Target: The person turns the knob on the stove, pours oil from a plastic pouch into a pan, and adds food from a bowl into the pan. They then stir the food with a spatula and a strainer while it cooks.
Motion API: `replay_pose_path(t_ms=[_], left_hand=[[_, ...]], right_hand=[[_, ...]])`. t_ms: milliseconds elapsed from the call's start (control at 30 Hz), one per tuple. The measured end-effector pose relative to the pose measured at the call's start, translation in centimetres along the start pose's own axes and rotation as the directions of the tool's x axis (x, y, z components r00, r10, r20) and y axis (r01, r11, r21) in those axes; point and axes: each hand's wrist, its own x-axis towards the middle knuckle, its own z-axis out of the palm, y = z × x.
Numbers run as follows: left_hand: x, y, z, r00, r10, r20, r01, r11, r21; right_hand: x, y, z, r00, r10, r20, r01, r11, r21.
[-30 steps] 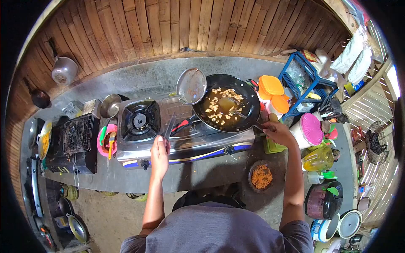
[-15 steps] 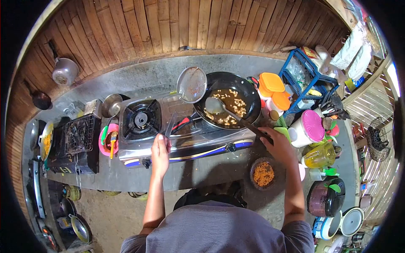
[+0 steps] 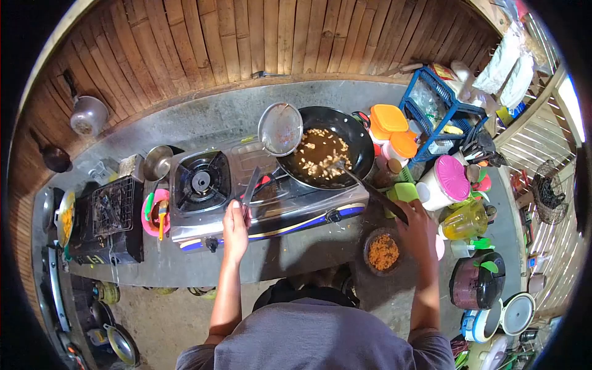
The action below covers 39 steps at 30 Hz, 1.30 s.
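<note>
My left hand (image 3: 237, 225) is wrapped round the grey handle of a round mesh strainer (image 3: 280, 129), whose bowl hangs at the left rim of a black wok (image 3: 361, 148). In the wok lie brown oil and many small pale pieces (image 3: 324, 166). My right hand (image 3: 417, 227) grips the dark handle of a ladle (image 3: 385, 202); its head is down among the pieces at the wok's lower right. The wok stands on the right side of a two-burner gas stove (image 3: 265, 216). Near my right hand, a dark bowl holds orange crumbly food (image 3: 383, 251).
A bare burner (image 3: 200, 180) is on the stove's left. Further left are a pink bowl (image 3: 156, 213) and a black grill (image 3: 114, 206). To the right stand orange-lidded containers (image 3: 388, 118), a blue rack (image 3: 431, 117), a pink-lidded tub (image 3: 450, 179) and a yellow jug (image 3: 465, 222).
My right hand has moved slightly down and right, drawing the ladle's head from the wok's left side to its lower right among the pieces. The view has shifted slightly.
</note>
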Motion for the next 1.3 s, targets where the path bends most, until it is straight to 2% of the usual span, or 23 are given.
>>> replay_pose_path(t_ms=[267, 400, 600, 700, 800, 900, 967, 1000, 1100, 1167, 1233, 1300], left_hand=[[0.1, -0.9, 0.0, 0.998, -0.004, 0.063, 0.003, 1.000, 0.018], [-0.1, -0.5, 0.1, 0.998, -0.030, 0.062, 0.032, 0.999, -0.034], [-0.3, 0.1, -0.5, 0.994, -0.072, 0.078, 0.076, 0.995, -0.057], [-0.1, -0.7, -0.6, 0.994, -0.042, 0.097, 0.050, 0.995, -0.084], [-0.9, -0.8, -0.3, 0.996, -0.039, 0.079, 0.046, 0.994, -0.095], [-1.5, -1.2, 0.1, 0.998, -0.041, 0.055, 0.048, 0.992, -0.118], [-2.0, -1.6, 0.6, 0.998, -0.051, 0.022, 0.054, 0.988, -0.148], [-2.2, -1.6, 0.7, 0.999, -0.025, 0.029, 0.029, 0.988, -0.151], [-3.0, -2.1, 1.3, 1.000, -0.022, -0.009, 0.019, 0.969, -0.247], [-3.2, -2.4, 1.5, 1.000, 0.016, -0.017, -0.020, 0.963, -0.268], [-3.4, -2.3, 1.8, 0.998, 0.037, -0.045, -0.046, 0.976, -0.213], [-2.8, -2.9, 1.7, 0.993, 0.113, 0.014, -0.107, 0.968, -0.227]], right_hand=[[2.7, -0.1, 5.4, 0.999, -0.002, -0.051, 0.007, 0.996, 0.087], [3.9, 0.0, 7.6, 0.995, 0.025, -0.094, -0.010, 0.988, 0.155], [4.7, -0.5, 8.5, 0.995, 0.035, -0.096, -0.027, 0.996, 0.088], [4.8, -0.9, 8.8, 0.988, -0.017, -0.151, 0.026, 0.998, 0.061], [3.9, -2.6, 7.5, 0.883, -0.174, -0.437, 0.131, 0.983, -0.127], [2.1, -2.0, 9.7, 0.848, -0.338, -0.407, 0.358, 0.933, -0.029], [0.6, -2.1, 12.9, 0.881, -0.369, -0.295, 0.404, 0.912, 0.067], [0.0, -2.2, 14.6, 0.890, -0.387, -0.239, 0.422, 0.899, 0.115], [-1.5, -2.1, 19.5, 0.882, -0.395, -0.256, 0.445, 0.877, 0.183], [-2.2, -1.7, 22.2, 0.894, -0.371, -0.251, 0.419, 0.891, 0.177], [-2.9, -1.1, 23.7, 0.900, -0.363, -0.241, 0.405, 0.901, 0.156], [-3.0, -1.0, 25.5, 0.897, -0.374, -0.237, 0.410, 0.903, 0.125]])
